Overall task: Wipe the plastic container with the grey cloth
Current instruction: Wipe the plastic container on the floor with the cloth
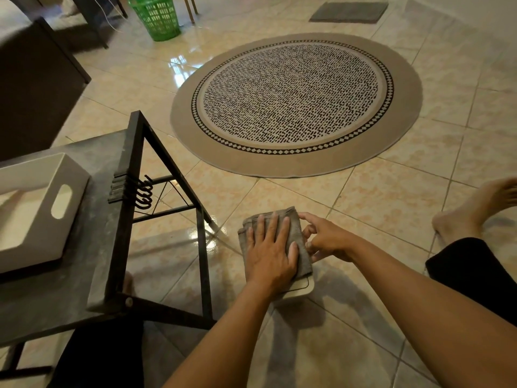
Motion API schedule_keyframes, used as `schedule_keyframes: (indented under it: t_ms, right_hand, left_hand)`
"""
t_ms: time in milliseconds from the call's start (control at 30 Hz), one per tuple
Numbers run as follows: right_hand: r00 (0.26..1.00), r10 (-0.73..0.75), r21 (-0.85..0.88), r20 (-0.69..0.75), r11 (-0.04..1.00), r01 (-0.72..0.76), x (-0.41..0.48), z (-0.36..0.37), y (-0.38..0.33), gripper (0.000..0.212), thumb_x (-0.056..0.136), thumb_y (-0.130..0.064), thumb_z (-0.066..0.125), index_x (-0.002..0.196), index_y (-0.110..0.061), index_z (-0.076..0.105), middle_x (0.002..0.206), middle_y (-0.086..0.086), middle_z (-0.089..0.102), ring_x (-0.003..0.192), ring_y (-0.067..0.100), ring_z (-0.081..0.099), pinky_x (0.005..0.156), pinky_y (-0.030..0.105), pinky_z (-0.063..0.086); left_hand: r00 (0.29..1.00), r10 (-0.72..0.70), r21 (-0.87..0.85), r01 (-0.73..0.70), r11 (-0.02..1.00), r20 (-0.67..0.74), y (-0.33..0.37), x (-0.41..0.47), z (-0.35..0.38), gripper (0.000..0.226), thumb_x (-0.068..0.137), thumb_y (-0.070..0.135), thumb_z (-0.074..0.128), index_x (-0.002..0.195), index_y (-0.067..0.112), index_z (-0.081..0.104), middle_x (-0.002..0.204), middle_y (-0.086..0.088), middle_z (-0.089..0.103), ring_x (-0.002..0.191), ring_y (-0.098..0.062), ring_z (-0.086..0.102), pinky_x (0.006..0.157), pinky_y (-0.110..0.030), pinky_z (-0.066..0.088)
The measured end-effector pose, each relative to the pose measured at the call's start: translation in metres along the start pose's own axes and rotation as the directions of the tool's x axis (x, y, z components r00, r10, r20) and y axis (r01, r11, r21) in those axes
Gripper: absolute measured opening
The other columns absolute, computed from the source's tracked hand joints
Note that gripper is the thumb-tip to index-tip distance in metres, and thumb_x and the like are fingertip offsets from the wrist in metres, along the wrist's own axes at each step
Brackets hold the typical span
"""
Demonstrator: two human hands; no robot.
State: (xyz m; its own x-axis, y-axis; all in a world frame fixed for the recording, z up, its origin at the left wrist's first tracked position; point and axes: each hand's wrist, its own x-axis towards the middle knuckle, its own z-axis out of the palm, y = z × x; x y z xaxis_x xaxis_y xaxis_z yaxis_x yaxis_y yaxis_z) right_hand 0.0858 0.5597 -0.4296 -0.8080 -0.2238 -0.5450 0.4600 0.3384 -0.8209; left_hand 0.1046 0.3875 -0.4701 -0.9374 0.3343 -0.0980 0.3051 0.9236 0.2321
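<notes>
The left hand [270, 249] lies flat, fingers spread, pressing the grey cloth [275, 239] down; it is an open palm bearing on the cloth, not a closed grip. The right hand [326, 242] sits just to the right, its fingers curled loosely at the cloth's right edge, seeming to steady it or the thing beneath; from here I cannot tell whether they actually pinch anything.

Under the cloth, on the tiled floor [377, 208], a pale rounded corner pokes out on the near side. That looks like part of the plastic container [303, 289], perhaps its lid, though so little shows that I would not swear to it. A larger white container [42, 211] with a handle slot stands on the worktop [92, 247] to the left, well apart from both hands.

The floor is glossy, so the pale piece may skate away under the push of the flat palm if the right hand does not brace it. The cloth is folded thick and could bunch or ride off the edge, leaving the corners unwiped. The black metal frame [201, 247] of the worktop stands close on the left, and a wide sweep that way could knock knuckles against it. The round rug [296, 105] lies farther off, out of the way.
</notes>
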Motion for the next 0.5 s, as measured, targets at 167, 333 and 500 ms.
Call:
schedule_keyframes:
  t_ms: [167,333,500]
  right_hand:
    - [1.000,-0.003,0.015,-0.026,1.000,0.003,0.000,0.002,0.003,0.087,0.082,0.020,0.052,0.151,-0.030,0.032,0.098,0.015,0.054,0.081,0.023,0.065,0.071,0.043,0.064]
    - [1.000,-0.027,-0.004,-0.015,1.000,0.027,-0.001,0.000,0.004,0.084,0.084,0.018,0.052,0.150,-0.029,0.033,0.108,0.021,0.060,0.090,0.027,0.068,0.073,0.046,0.063]
    - [1.000,-0.011,0.031,-0.028,0.999,0.012,-0.002,0.002,0.004,0.083,0.086,0.013,0.060,0.151,-0.030,0.032,0.100,0.014,0.054,0.081,0.024,0.065,0.071,0.041,0.064]
  left_hand:
    - [0.996,-0.089,-0.036,0.089,0.995,0.002,-0.006,-0.006,0.001,0.069,0.098,0.055,0.015,0.156,0.029,-0.011,0.165,-0.003,-0.018,0.148,-0.025,-0.025,0.121,-0.051,-0.007]
    - [1.000,0.007,-0.003,-0.007,1.000,0.009,0.010,-0.007,0.002,0.064,0.100,0.050,0.018,0.157,0.031,-0.007,0.164,0.000,-0.018,0.148,-0.024,-0.026,0.120,-0.049,-0.013]
    - [0.993,-0.119,-0.035,0.118,0.992,-0.003,-0.009,-0.005,-0.003,0.066,0.100,0.053,0.018,0.155,0.033,-0.011,0.165,-0.002,-0.016,0.148,-0.024,-0.025,0.120,-0.049,-0.012]
